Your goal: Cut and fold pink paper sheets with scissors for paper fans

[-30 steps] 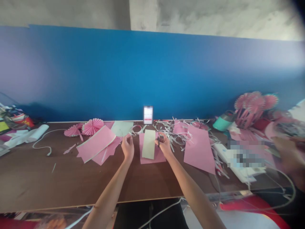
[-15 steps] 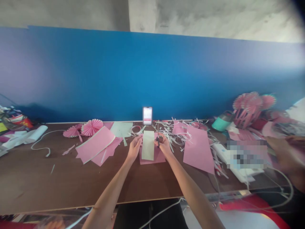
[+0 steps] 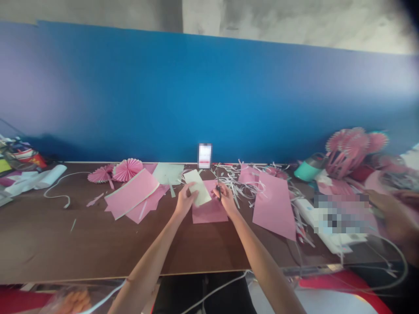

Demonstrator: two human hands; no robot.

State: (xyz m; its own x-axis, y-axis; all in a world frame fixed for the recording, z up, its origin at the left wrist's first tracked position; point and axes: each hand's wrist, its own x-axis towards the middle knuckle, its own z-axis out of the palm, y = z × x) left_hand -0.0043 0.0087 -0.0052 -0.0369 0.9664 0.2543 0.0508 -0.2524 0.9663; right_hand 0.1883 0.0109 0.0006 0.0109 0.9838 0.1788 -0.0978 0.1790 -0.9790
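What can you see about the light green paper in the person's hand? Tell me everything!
The pale green paper piece is a plain, thin-looking rectangle, longer than it is wide, with straight edges. It lies tilted, its far end pointing left, and the person's left hand grips it along its near left edge. It sits over a pink paper sheet, close to the black scissors in the right hand. Whether it touches the sheet or the scissors cannot be told.

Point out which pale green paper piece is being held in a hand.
The narrow strip held in the left hand; the broader pale green sheet lies flat farther back, untouched by either hand.
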